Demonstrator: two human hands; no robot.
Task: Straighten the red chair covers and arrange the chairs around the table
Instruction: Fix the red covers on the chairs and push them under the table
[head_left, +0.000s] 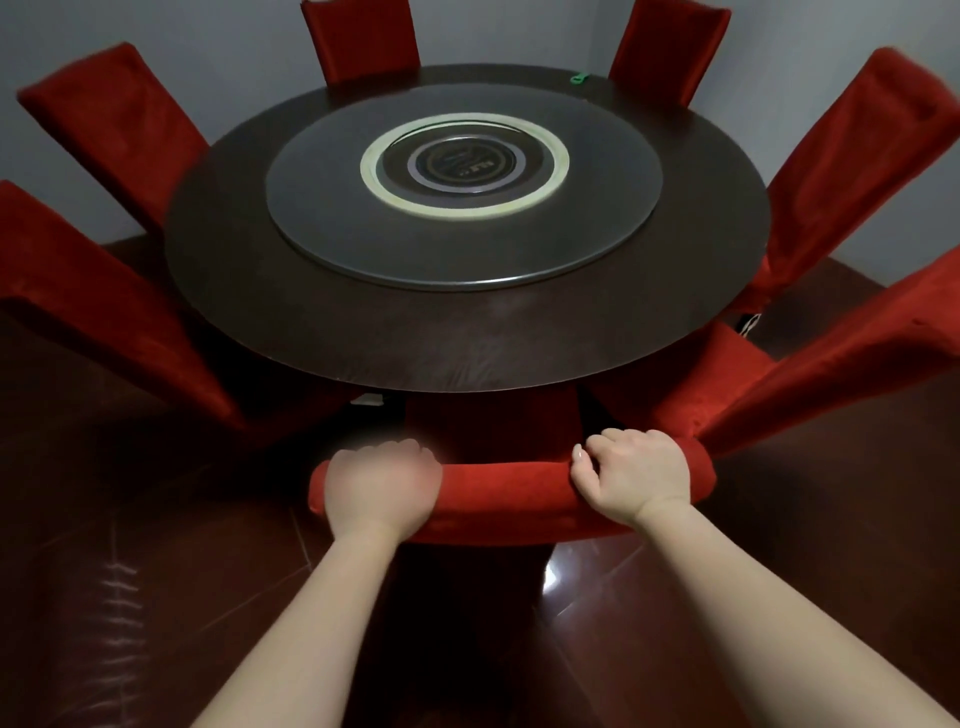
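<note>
Chairs ring the round table (291, 332) almost all the way, so I judge the arranging nearly finished. Reading the table as a clock face from my view, covered backs stand at about eight (98, 291), ten (114, 124), twelve (361, 39), one (670, 49), two (862, 171) and four (841, 358), all tucked close to the rim. The last one, the near chair (506, 486) at six, is the one I have in hand.

My left hand (384, 488) is closed over the top rail of that chair's back, fingers curled forward and down on the red cover; it is blurred, so I cannot tell how tight the grip is. My right hand (634, 475) is wrapped over the same rail toward its right end, knuckles up, thumb tucked against the fabric. Its seat already points under the table edge.

What is left, as I see it: slide this chair in to match the rest, then smooth its cover along the rail. The chair at four sits very close to the right end of my rail, so spacing there may need a nudge, and the skirt hem at two hangs loose with a white tie (748, 325) showing. A glass turntable (462, 182) sits centred on the tabletop, and a small green thing (577, 78) lies near the far rim.
</note>
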